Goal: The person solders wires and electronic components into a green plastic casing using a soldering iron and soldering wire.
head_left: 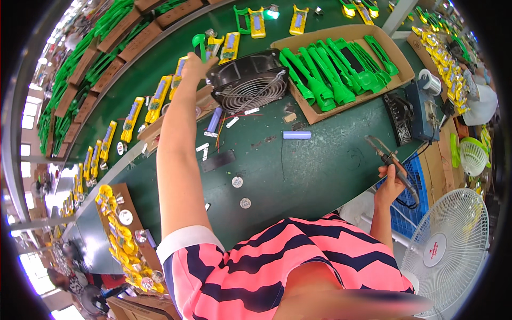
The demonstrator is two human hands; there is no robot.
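My left arm stretches far across the bench, and my left hand is closed around the lower end of a green plastic housing with a round head. Yellow housings lie just beyond it, and a black metal-cased fan stands right beside the hand. Near the bench's right edge my right hand grips a soldering iron by its dark handle, its tip end pointing up and left. A purple cylindrical battery cell lies on the green bench top, with another cell near the fan.
A cardboard box of green housings sits at the back right. Beside it stand a blue soldering station and a solder spool. A white fan is at lower right. Yellow housings fill a carton at left; others line the conveyor.
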